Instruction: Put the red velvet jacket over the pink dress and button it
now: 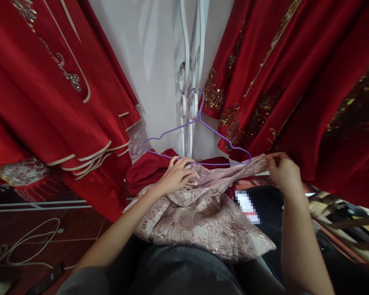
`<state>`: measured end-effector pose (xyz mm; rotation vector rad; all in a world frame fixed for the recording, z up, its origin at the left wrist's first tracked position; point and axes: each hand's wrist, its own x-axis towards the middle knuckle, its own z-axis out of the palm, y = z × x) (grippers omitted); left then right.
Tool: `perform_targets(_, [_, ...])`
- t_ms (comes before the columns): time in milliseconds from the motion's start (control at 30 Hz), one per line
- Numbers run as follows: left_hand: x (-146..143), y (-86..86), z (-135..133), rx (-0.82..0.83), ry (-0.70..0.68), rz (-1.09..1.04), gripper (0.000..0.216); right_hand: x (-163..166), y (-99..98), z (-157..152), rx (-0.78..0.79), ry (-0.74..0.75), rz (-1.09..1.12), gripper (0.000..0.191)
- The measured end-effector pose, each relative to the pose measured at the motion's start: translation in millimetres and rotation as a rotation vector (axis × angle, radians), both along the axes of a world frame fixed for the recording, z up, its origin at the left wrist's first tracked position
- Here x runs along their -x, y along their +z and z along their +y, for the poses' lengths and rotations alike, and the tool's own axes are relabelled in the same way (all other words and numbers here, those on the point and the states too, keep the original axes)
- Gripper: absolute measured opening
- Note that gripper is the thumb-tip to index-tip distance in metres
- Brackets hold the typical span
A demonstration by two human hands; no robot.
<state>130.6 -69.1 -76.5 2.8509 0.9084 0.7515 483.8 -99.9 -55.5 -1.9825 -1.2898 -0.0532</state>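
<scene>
My right hand (284, 169) pinches the edge of a brocade garment (199, 223), pale pink with raised, glinting metallic figures, which spreads between and below my hands. My left hand (176, 177) bends its fingers over the cloth; I cannot tell if they grip. Just beyond them runs the thin purple hanger (215, 130). Past my left hand hangs satiny piped red cloth (49, 106); past my right, gold-sequinned red cloth (273, 65).

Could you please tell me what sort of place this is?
Probably a dress shop or a clothes storeroom, though I cannot be certain: decorated red garments hang on both sides, with a purple hanger and a shiny patterned garment between them.
</scene>
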Motion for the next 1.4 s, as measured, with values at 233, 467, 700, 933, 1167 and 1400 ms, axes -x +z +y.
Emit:
perform_targets(233, [-1,4.4,-4,0.04,-0.045,-0.013,0.03,24,9.5,-5,-0.259,0.102,-0.078,0.016])
perform_targets(467, [-10,5.1,1,0.139,-0.094,-0.068,0.03,70,37.1,17,-0.469,0.316,-0.218,0.016])
perform_targets(700, [-22,-3.2,8,0.18,-0.095,-0.093,0.028,76,28.1,42,-0.433,0.377,-0.087,0.017])
perform_targets(933, [3,9.9,17,0.168,-0.019,-0.322,0.026,68,22.8,39,-0.324,0.464,-0.065,0.024])
perform_targets(1167, [110,-7.0,47,0.121,0.68,-0.719,0.031,65,27.3,39,-0.309,0.463,0.001,0.03])
perform_targets(1400, [144,-35.9,59,0.343,0.696,-0.905,0.032,65,24.6,41,-0.315,0.481,0.039,0.03])
